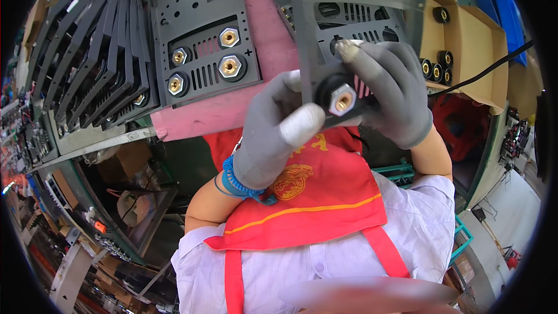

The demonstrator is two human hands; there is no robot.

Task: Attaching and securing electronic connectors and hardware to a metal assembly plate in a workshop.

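Observation:
A dark grey metal panel (317, 52) with slots and round holes is raised in front of me above the bench edge. My left hand (270, 125), in a grey glove with pale fingertips, is closed on its left lower edge. One black socket with a silver hex nut and brass centre (342, 100) sits at the panel's lower part. My right hand (398, 87), gloved alike, is closed over the panel's right side, its fingertips at a hole above the socket. Whatever those fingertips pinch, if anything, is too small to make out.
A finished-looking panel (203, 9) with several nutted sockets lies on a pink mat (192, 125). Several more panels (96, 46) lean in a row at left. To the right, a cardboard box (479, 75) holds several black round sockets (444, 58); a black cable (494, 65) crosses it.

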